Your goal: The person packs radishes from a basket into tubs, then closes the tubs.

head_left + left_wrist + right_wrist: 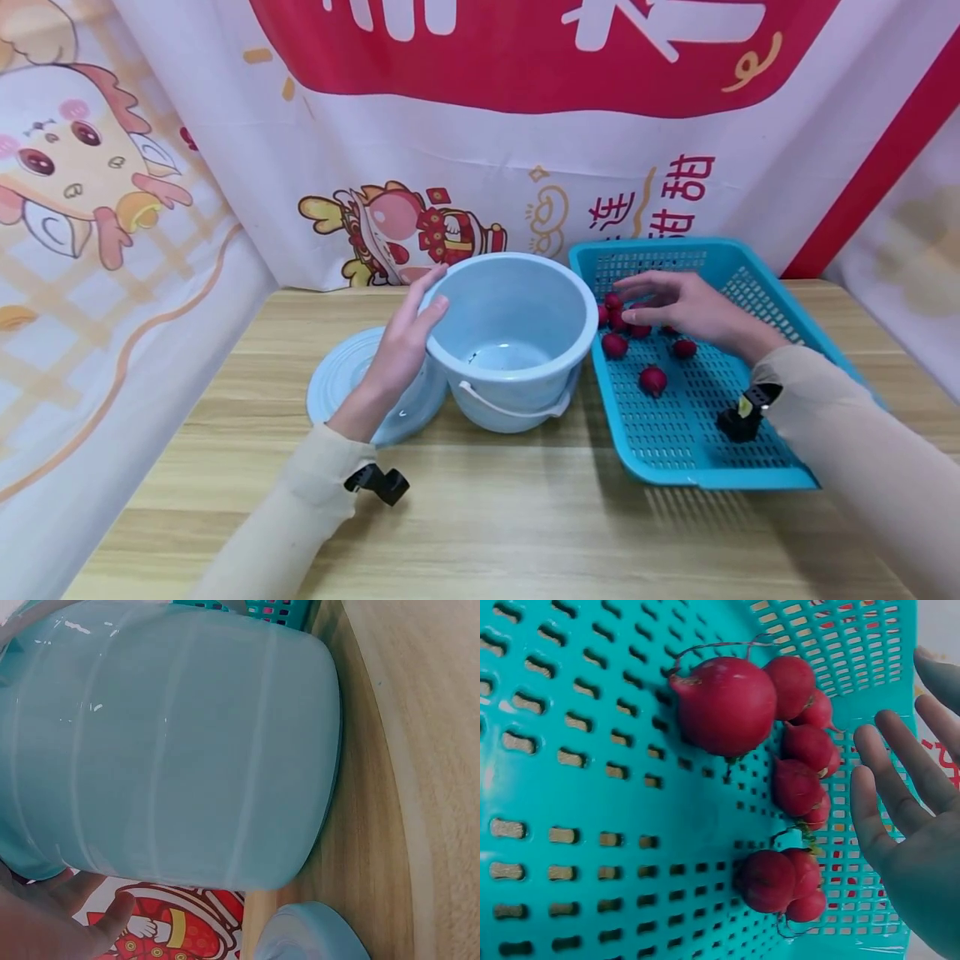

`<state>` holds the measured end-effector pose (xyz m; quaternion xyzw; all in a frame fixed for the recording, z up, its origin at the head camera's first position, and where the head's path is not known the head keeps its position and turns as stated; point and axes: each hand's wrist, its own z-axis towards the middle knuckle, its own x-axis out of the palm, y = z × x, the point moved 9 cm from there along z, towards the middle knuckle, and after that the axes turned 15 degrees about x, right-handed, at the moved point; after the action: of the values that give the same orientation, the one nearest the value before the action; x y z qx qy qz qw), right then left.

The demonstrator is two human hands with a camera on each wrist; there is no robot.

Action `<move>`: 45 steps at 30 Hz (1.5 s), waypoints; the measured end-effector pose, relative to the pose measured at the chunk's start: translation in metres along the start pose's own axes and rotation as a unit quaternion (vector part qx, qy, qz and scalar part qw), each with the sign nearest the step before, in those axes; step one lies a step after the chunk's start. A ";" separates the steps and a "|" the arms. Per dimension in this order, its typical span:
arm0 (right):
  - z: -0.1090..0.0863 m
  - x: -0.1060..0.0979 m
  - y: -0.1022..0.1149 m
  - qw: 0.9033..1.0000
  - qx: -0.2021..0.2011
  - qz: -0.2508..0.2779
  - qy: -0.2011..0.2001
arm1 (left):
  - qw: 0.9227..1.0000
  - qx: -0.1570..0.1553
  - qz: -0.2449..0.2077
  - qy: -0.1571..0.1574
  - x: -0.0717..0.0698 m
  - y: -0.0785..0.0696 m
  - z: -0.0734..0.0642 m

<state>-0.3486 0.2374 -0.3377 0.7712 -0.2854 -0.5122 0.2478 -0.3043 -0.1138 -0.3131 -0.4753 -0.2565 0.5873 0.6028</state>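
A light blue bucket (pixel 517 333) with a white handle stands upright on the table, its inside showing no radishes. My left hand (pixel 405 337) rests on the bucket's left rim, the thumb over the edge; in the left wrist view its fingers (pixel 112 919) lie along the bucket's side. Over the turquoise basket (pixel 660 467) hovers my right hand (pixel 686 307), fingers loosely spread, nothing held. Several red radishes (pixel 727 705) lie in that basket, most gathered toward its far left part, just below the right hand's fingertips.
A round light blue lid (pixel 337 383) lies on the wooden table (pixel 480 517) left of the bucket, partly behind the left forearm. The basket stands close against the bucket's right side. A printed cloth (pixel 465 150) hangs behind the table.
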 end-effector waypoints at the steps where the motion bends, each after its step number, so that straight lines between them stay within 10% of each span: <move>1: 0.001 0.001 -0.001 1.000 0.004 -0.004 0.000 | 1.000 0.003 0.003 0.002 0.001 -0.001 0.000; 45: 0.017 0.036 -0.015 0.991 -0.006 -0.132 0.026 | 0.999 0.021 0.012 0.040 0.013 -0.001 -0.004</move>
<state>-0.3508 0.2214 -0.3774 0.8138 -0.1718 -0.5216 0.1902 -0.2977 -0.1020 -0.3172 -0.4888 -0.2142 0.5799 0.6155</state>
